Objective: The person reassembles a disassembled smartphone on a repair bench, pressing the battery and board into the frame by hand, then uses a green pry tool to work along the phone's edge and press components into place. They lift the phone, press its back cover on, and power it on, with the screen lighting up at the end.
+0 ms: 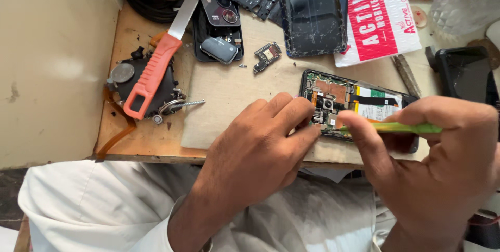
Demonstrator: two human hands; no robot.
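An opened phone (359, 101) with its back cover off lies on a beige mat (229, 93), showing its circuit board and battery. My left hand (260, 148) rests its fingertips on the phone's left edge and holds it down. My right hand (437, 153) grips a thin green tool (401, 127) whose tip touches the lower part of the board, by my left fingers.
An orange-handled knife (161, 57) lies across a round black magnetic dish (169, 91) with screws at the left. Behind are a cracked phone screen (311, 10), a black back cover (219, 23), a small circuit board (267, 55), a red-and-white packet (377, 12) and another dark device (465, 72) at right.
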